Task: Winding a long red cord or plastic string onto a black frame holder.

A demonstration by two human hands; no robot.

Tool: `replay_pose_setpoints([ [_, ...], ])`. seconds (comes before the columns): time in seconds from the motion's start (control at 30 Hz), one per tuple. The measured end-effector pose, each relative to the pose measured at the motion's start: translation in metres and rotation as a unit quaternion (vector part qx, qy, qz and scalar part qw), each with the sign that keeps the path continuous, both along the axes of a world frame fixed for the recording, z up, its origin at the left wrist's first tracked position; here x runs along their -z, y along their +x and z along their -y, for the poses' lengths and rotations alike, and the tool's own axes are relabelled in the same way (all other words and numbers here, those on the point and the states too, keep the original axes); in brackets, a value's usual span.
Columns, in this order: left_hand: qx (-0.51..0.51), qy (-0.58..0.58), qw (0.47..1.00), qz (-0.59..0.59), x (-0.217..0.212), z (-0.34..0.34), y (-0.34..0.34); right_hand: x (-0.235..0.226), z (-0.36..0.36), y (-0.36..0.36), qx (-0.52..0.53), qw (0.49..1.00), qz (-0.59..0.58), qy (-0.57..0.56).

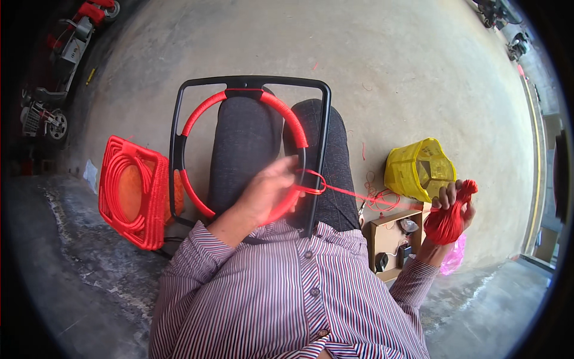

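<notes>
On my thighs rests a black rectangular frame [326, 125] with a round inner ring [198, 115]. Tight red cord wraps most of that ring, leaving black stretches bare. My left hand [269, 188] is closed around the ring's right side, its fingertips partly hidden. Beside those fingers, loose loops of red cord [317, 181] circle the ring and the frame's side bar. From the loops the cord runs taut to the right. There my right hand [449, 202] grips a thick bundle of red cord [445, 225], well away from the frame.
Left of my legs stands a stack of red-wrapped frames [134, 191]. To the right are a yellow plastic basket [418, 170], a cardboard box [391, 239] with small items and a pink plastic bag [454, 256]. Loose cord [382, 200] lies near the basket. Parked vehicles [57, 119] stand far left.
</notes>
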State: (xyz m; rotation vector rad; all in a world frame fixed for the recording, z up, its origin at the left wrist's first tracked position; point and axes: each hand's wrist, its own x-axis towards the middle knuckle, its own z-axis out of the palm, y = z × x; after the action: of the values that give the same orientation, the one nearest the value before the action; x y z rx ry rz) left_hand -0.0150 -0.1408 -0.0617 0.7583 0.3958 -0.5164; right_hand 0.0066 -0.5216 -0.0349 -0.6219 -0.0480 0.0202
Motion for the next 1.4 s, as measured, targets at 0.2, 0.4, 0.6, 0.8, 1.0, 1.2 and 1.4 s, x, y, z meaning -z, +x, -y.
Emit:
replay_pose_setpoints([
  [0.2, 0.047, 0.024, 0.998, 0.026, 0.01, -0.005, -0.004, -0.007, -0.104, 0.0, -0.063, 0.924, -0.138, -0.352],
  [0.4, 0.083, 0.108, 0.989, 0.065, 0.01, -0.003, -0.009, 0.014, -0.149, -0.002, -0.215, 0.859, 0.011, -0.465],
  [0.6, 0.079, 0.123, 0.989, 0.018, 0.013, -0.006, -0.009, -0.007, -0.139, -0.011, -0.209, 0.919, -0.116, -0.312],
  [0.8, 0.051, 0.067, 0.996, 0.039, 0.01, -0.009, -0.006, 0.014, -0.016, 0.023, 0.005, 0.904, -0.227, -0.361],
  [1.0, 0.047, -0.028, 0.998, 0.03, 0.02, -0.008, -0.002, 0.087, 0.206, -0.011, 0.326, 0.903, -0.2, -0.195],
  [1.2, 0.03, -0.023, 0.997, 0.061, 0.007, -0.001, 0.0, 0.0, -0.037, -0.011, -0.242, 0.86, -0.02, -0.449],
  [1.4, -0.009, -0.059, 0.996, 0.064, 0.008, 0.003, -0.006, 0.007, -0.163, 0.0, -0.277, 0.772, 0.121, -0.56],
])
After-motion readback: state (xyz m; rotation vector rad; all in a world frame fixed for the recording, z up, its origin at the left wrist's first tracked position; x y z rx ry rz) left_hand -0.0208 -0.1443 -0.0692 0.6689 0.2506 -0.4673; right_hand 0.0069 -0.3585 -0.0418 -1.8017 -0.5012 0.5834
